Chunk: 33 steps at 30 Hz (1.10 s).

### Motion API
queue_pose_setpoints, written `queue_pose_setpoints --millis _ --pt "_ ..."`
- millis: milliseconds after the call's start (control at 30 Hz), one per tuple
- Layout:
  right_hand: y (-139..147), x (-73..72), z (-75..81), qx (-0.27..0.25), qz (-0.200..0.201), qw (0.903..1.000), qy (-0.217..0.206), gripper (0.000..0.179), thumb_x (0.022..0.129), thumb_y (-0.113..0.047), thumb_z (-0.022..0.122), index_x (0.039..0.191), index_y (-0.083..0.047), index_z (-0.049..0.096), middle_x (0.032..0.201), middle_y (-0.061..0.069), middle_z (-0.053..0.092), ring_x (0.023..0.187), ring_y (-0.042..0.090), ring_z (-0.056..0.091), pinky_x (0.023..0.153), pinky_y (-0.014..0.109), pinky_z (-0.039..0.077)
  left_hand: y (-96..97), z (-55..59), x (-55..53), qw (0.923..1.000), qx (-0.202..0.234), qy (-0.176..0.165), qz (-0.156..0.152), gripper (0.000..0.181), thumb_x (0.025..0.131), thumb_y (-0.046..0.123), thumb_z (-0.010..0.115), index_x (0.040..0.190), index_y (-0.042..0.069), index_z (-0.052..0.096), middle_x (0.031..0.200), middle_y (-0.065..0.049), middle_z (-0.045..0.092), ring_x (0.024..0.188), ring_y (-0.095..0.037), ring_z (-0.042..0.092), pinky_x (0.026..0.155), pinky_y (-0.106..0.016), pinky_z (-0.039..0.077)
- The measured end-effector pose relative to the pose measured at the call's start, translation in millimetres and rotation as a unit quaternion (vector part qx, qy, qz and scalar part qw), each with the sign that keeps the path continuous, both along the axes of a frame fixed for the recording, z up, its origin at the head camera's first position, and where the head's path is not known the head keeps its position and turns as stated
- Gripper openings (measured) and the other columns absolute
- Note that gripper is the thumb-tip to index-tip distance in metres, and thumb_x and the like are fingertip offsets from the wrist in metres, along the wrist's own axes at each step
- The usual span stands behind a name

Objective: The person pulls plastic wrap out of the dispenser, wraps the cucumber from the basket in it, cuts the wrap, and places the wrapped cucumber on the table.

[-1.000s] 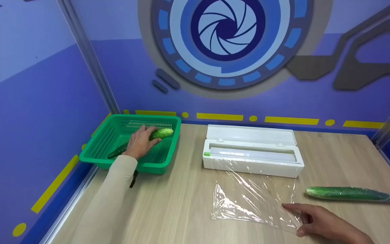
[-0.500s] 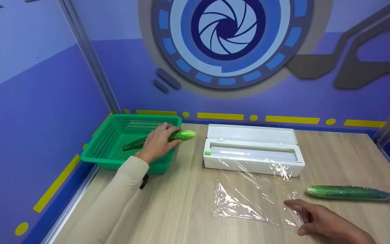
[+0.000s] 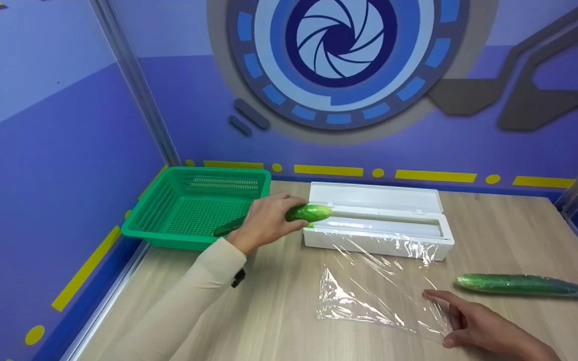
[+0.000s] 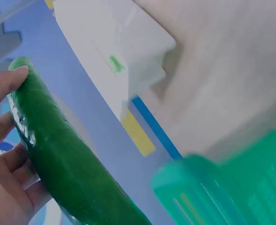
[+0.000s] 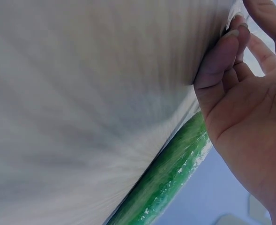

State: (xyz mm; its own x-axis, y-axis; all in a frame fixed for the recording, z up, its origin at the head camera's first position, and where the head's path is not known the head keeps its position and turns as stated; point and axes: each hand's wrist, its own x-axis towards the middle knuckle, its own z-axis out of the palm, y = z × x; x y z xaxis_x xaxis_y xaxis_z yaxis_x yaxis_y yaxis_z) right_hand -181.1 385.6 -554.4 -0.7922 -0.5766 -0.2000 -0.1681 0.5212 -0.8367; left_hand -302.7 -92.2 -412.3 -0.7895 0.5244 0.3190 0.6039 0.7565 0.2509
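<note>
I see the left hand [image 3: 270, 220], fingers curled round a cucumber [image 3: 313, 213] by the basket [image 3: 168, 238], hiding its middle; right hand's [image 3: 487, 326] fingers part-bent at clear film [image 3: 364, 301], I can't tell if pinching

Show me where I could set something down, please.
Bare: right of the box, behind the wrapped cucumber; between basket and film, partly under the left arm. Crowded: in front of the box, under film and right hand.

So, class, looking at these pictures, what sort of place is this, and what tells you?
Probably a purpose-built booth or demonstration stand: printed blue-purple panels, one with a large shutter-like graphic, stand on three sides of a wood-look tabletop, with metal posts at the corners.
</note>
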Motion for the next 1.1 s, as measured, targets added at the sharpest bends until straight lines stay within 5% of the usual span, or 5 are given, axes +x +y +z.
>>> queue_pose_setpoints --millis 167,600,1100 --pt "0.3 -0.4 -1.7 -0.003 0.003 0.9999 0.016 0.09 0.092 -0.02 0.084 0.163 0.0 0.031 0.095 0.008 0.056 0.082 0.014 0.054 0.066 0.029 0.042 18.4 -1.3 8.6 0.9998 0.01 -0.015 -0.01 0.044 0.091 0.041 0.086 0.123 0.013 0.073 0.111 0.0 0.075 0.092 -0.018 0.069 0.076 -0.04 0.053" --pt "-3.6 -4.4 3.7 0.06 -0.029 0.9973 -0.031 0.099 0.086 -0.034 0.089 0.164 -0.004 0.035 0.094 0.007 0.054 0.083 0.018 0.053 0.066 0.028 0.04 53.9 -23.0 19.5 0.9953 0.045 -0.028 -0.081 0.034 0.087 0.038 0.087 0.111 0.017 0.077 0.1 0.006 0.079 0.08 -0.005 0.061 0.067 -0.023 0.042" --pt "-3.1 -7.5 3.1 0.068 -0.04 0.9962 -0.038 0.102 0.083 -0.032 0.091 0.164 -0.007 0.036 0.094 0.007 0.052 0.084 0.023 0.051 0.065 0.028 0.037 105.1 -53.8 40.2 0.9952 0.025 -0.044 -0.084 0.038 0.083 0.052 0.089 0.111 0.027 0.084 0.094 0.018 0.07 0.078 0.003 0.053 0.068 -0.017 0.039"
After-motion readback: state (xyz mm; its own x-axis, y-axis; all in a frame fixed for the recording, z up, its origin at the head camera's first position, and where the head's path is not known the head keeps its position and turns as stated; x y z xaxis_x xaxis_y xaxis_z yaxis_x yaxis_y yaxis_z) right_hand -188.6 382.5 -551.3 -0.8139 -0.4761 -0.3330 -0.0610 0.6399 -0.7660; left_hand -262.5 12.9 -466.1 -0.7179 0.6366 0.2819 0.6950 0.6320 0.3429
